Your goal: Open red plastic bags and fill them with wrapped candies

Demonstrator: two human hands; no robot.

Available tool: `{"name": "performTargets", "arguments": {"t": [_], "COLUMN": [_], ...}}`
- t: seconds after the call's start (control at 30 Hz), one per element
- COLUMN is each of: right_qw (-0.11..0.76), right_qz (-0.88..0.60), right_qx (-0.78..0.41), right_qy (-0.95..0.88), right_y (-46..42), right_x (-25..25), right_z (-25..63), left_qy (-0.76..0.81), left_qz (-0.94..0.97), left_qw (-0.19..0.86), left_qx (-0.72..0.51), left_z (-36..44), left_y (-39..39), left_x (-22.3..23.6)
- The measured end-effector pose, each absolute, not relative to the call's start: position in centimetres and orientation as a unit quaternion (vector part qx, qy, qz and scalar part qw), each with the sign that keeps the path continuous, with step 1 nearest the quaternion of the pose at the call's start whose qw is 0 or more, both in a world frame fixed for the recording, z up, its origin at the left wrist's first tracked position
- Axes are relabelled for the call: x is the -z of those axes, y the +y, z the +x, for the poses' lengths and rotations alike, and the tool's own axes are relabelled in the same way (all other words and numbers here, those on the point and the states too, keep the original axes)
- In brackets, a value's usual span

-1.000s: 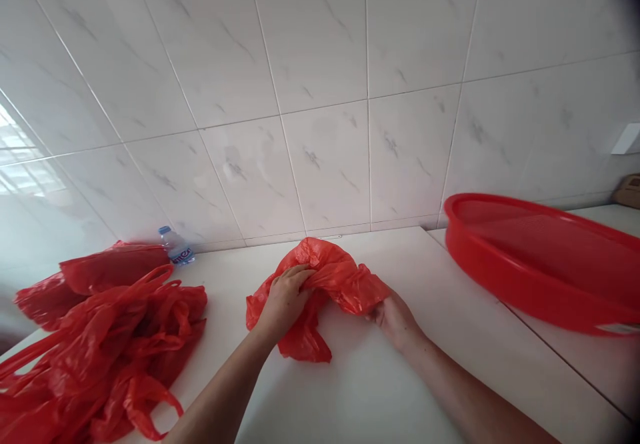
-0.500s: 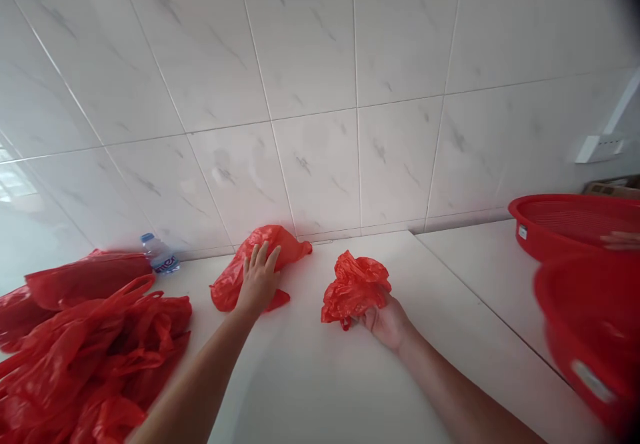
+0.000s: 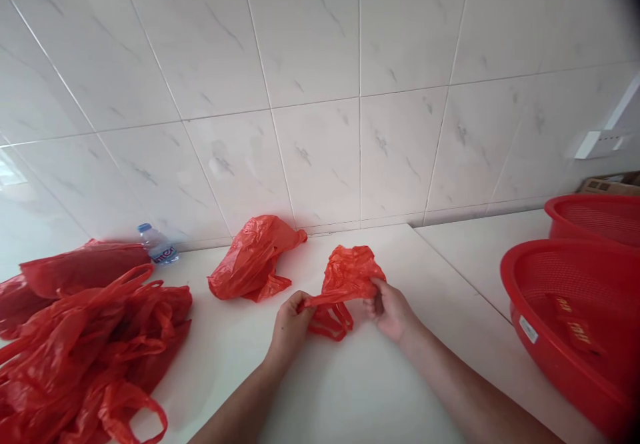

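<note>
A thin red plastic bag (image 3: 350,272) is stretched between my two hands, just above the white tabletop. My left hand (image 3: 291,324) pinches its left edge, fingers closed. My right hand (image 3: 393,307) grips the right side between thumb and fingers. The bag's loop handles hang below the stretched edge. Behind my left hand lies another red bag (image 3: 255,257), bulging and twisted at one end, against the wall; what is inside it is hidden.
A heap of red plastic bags (image 3: 85,357) covers the left side, with a water bottle (image 3: 159,244) behind it. Two red plastic baskets stand at the right; the nearer basket (image 3: 545,357) holds red packets with gold print (image 3: 575,324). A tiled wall (image 3: 315,157) bounds the back.
My left hand has left the bulging bag and come to the thin bag, taking hold of its left edge. The crumpled bag is now stretched out. The nearer basket has shifted and shows packets inside.
</note>
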State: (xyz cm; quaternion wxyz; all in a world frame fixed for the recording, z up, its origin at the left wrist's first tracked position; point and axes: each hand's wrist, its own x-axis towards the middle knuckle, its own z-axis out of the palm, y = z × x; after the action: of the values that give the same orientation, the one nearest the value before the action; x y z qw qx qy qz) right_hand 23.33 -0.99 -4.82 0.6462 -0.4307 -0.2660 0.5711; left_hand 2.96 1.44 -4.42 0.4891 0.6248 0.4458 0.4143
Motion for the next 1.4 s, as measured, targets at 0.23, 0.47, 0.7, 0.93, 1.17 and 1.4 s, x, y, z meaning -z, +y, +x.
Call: {"name": "performTargets", "arguments": {"t": [0.23,0.47,0.7,0.93,1.17,1.4], "right_qw": [0.617,0.517,0.433,0.466,0.543,0.665], "right_qz": [-0.44,-0.508,-0.568,-0.574,-0.545,-0.473], "right_qx": [-0.551,-0.414,-0.315,-0.293,-0.354,-0.452], "right_qy": [-0.35,-0.551,-0.625,-0.607,-0.532,-0.36], "right_y": [-1.8,-2.8,-2.9,-3.2,-2.3,-4.3], "right_x": [4.1,5.1,5.2,5.4,5.5,5.8], "right_z": [24.6,20.4,20.3,18.5,19.8,24.4], "left_qy": [0.378,0.304,0.282,0.218,0.255,0.296], "left_qz": [0.534,0.465,0.41,0.509,0.468,0.481], "left_qw": [0.615,0.715,0.751,0.755,0.716,0.645], "left_qx": [-0.441,-0.424,-0.434,-0.351,-0.451,-0.516], "left_z": [1.5,2.1,1.8,1.8,1.8,-0.1], "left_y": [1.2,0.6,1.1,0.3,1.1,-0.4], "left_x": [3.8,3.6,4.0,3.0,4.5,4.6]}}
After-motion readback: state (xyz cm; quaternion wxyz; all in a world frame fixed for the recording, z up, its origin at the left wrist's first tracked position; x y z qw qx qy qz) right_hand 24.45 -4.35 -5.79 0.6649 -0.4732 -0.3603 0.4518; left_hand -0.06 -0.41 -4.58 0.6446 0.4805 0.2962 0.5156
